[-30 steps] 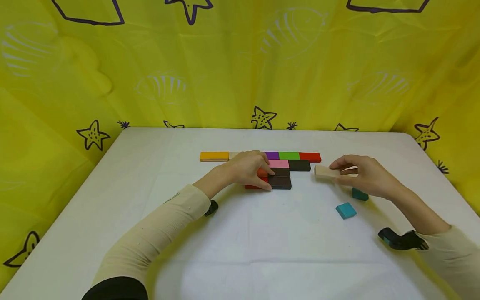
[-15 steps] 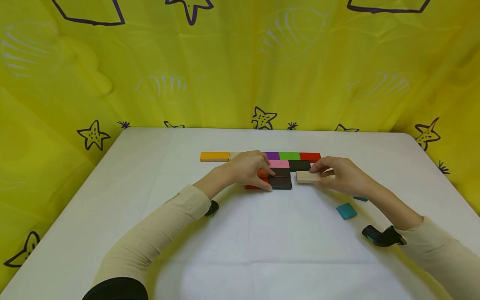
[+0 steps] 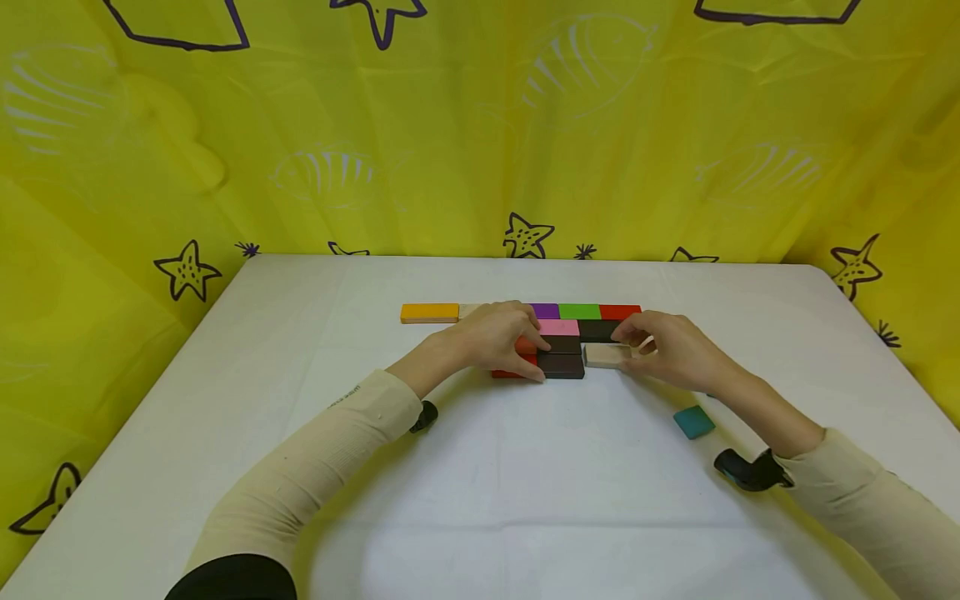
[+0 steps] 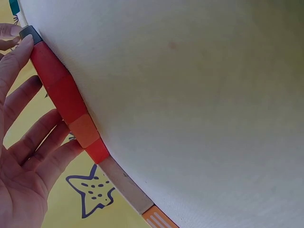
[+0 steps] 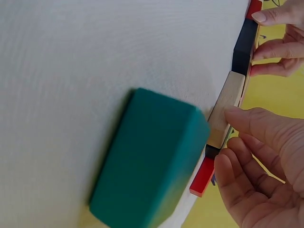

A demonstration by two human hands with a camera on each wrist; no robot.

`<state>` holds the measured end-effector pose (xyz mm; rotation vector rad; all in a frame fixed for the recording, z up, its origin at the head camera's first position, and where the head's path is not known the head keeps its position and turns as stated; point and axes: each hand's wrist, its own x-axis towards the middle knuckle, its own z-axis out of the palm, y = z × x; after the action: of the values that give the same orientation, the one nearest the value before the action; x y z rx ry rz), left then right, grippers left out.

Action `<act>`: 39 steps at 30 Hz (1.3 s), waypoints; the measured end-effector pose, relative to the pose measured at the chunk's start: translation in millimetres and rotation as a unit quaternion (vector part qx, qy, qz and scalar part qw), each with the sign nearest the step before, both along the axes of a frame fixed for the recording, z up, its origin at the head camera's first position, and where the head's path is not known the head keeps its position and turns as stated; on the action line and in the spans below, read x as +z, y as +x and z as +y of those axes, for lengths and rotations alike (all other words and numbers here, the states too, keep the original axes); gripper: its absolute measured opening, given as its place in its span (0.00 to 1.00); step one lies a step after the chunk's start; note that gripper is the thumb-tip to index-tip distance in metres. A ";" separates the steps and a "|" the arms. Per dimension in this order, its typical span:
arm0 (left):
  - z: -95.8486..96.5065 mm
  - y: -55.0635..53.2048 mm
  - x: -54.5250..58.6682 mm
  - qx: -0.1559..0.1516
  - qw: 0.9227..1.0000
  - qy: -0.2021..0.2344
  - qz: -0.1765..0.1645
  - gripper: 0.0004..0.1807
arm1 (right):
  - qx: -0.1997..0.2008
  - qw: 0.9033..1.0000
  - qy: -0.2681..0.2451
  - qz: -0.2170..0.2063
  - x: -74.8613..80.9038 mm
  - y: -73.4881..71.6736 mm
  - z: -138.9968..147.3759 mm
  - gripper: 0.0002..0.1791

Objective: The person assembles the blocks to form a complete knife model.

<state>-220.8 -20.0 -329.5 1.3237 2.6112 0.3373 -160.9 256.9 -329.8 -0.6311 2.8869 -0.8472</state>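
Observation:
My right hand (image 3: 675, 350) pinches a plain wooden block (image 3: 604, 357) between thumb and fingers. The block lies just right of the dark brown blocks (image 3: 561, 367), with a very narrow gap or contact that I cannot tell apart. Over the left part of the rows, my left hand (image 3: 491, 333) holds a front dark brown block, thumb at its near side and index finger behind. Red blocks (image 3: 513, 373) partly hide under that hand. In the right wrist view the thumb presses the wooden block (image 5: 225, 109) from the near side.
Behind lies a row with yellow (image 3: 429, 312), purple (image 3: 544, 311), green (image 3: 579, 311) and red (image 3: 619, 312) blocks. Pink (image 3: 558, 327) and black (image 3: 596, 331) blocks sit before it. A teal block (image 3: 693, 422) lies nearer on the white table (image 3: 465, 483); another is mostly hidden by the right arm.
My right hand has carried the wooden block leftward, up beside the dark brown blocks and in front of the black one. The left hand stays in place.

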 end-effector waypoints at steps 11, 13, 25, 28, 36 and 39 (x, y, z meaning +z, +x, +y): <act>0.0 0.5 0.0 -0.001 1.000 0.002 0.008 0.25 | 0.005 1.000 0.015 0.011 -2.2 -6.8 -5.2 0.13; -0.1 0.6 -0.1 -0.001 1.000 0.003 0.010 0.25 | 0.007 1.000 0.016 0.015 -2.5 -8.0 -5.5 0.13; 0.1 0.2 -0.2 -0.003 1.000 0.002 0.003 0.25 | -0.003 1.000 0.010 0.015 -3.9 -10.1 -7.2 0.13; 0.4 0.4 -0.9 -0.006 1.000 0.004 0.000 0.25 | -0.012 1.000 0.010 0.009 -3.0 -5.9 -4.8 0.14; 0.3 0.8 -0.3 -0.006 1.000 0.002 0.006 0.26 | -0.025 0.999 -0.022 0.011 1.7 11.2 17.2 0.16; 0.0 0.8 -0.2 -0.003 1.000 0.002 0.007 0.25 | -0.036 0.999 -0.022 0.007 2.1 16.6 26.8 0.17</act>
<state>-220.0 -20.0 -329.7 1.3387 2.6179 0.3329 -144.2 283.7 -327.7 -0.5411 2.9268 -0.9202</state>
